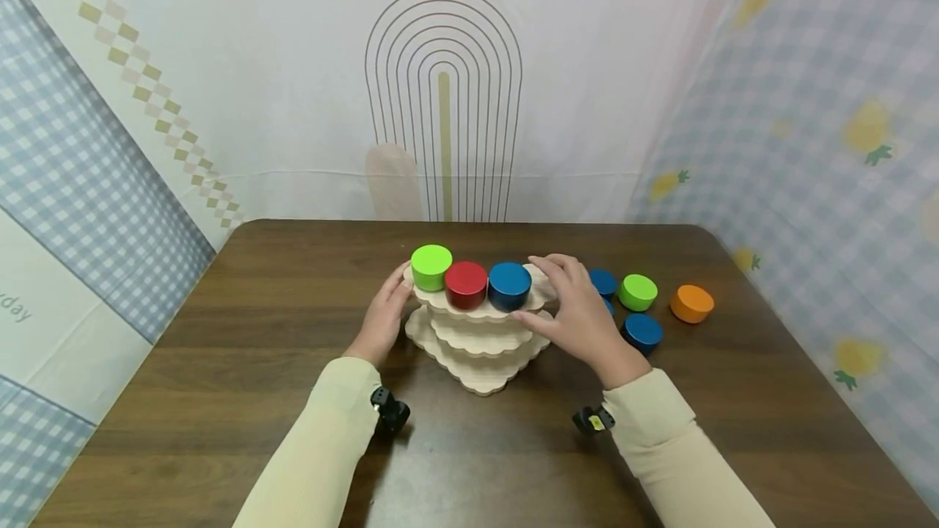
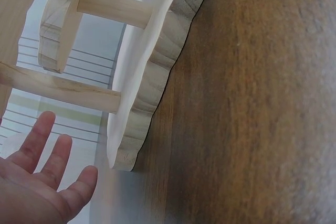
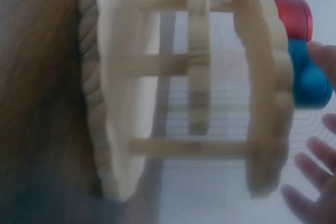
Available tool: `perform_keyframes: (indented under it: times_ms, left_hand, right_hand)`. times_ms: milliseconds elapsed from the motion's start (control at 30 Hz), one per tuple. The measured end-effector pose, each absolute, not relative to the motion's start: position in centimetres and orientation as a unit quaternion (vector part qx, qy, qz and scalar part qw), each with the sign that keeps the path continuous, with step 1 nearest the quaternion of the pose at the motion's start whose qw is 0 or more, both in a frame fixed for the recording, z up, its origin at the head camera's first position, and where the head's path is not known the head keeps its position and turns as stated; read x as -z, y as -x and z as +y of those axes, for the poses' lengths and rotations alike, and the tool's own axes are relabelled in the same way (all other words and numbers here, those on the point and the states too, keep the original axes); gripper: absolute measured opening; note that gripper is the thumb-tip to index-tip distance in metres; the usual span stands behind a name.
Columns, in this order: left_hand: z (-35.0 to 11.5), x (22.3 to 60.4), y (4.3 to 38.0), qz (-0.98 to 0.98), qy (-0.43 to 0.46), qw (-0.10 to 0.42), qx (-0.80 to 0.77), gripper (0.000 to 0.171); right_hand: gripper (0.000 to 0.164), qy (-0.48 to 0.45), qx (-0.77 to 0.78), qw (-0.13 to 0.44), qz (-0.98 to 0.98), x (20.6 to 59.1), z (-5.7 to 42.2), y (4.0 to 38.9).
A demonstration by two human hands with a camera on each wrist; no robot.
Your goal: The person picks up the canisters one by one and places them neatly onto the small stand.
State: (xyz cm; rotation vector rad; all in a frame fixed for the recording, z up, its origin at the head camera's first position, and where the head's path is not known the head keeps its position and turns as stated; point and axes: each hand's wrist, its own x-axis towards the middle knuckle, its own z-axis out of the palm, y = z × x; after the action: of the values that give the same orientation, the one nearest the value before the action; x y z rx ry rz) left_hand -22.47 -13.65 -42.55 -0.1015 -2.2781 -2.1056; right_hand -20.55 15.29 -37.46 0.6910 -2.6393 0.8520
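Note:
A tiered wooden stand (image 1: pixel 480 341) with scalloped shelves and round posts stands on the table. Along its top shelf sit a green round tin (image 1: pixel 431 269), a red one (image 1: pixel 466 286) and a blue one (image 1: pixel 509 287). At the shelf's left end, beside the green tin, is my left hand (image 1: pixel 383 314); three of its fingers (image 2: pixel 39 140) show loosely extended in the left wrist view, its thumb hidden. My right hand (image 1: pixel 579 312) spreads over the right end, thumb and fingers apart near the blue tin. The right wrist view puts a fingertip right at the blue tin's (image 3: pixel 308 80) side.
On the table (image 1: pixel 257 381), right of the stand, are another green tin (image 1: pixel 638 292), an orange one (image 1: pixel 692 304) and several blue tins (image 1: pixel 642 332), some partly behind my right hand. Patterned cloth (image 1: pixel 293 88) hangs behind the table and along both sides.

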Motion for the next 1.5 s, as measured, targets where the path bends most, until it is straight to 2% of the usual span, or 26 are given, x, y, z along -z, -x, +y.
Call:
perform_keyframes:
  times_ms: [133, 467, 1500]
  left_hand:
    - [-13.6, 42.6, 22.5, -0.735, 0.032, 0.021, 0.677, 0.046]
    - [-13.5, 42.4, 22.4, -0.730, 0.031, 0.014, 0.682, 0.047]
    - [-13.5, 42.3, 22.1, -0.742, 0.021, 0.016, 0.670, 0.046]
  right_hand:
    - [0.078, -0.230, -0.294, 0.170, -0.912, 38.1, 16.2, 20.2]
    - [0.078, -0.198, -0.260, 0.190, -0.926, 39.9, 19.1, 20.1]
    - [0.083, -0.099, -0.238, 0.107, -0.960, 43.0, 27.1, 20.3]
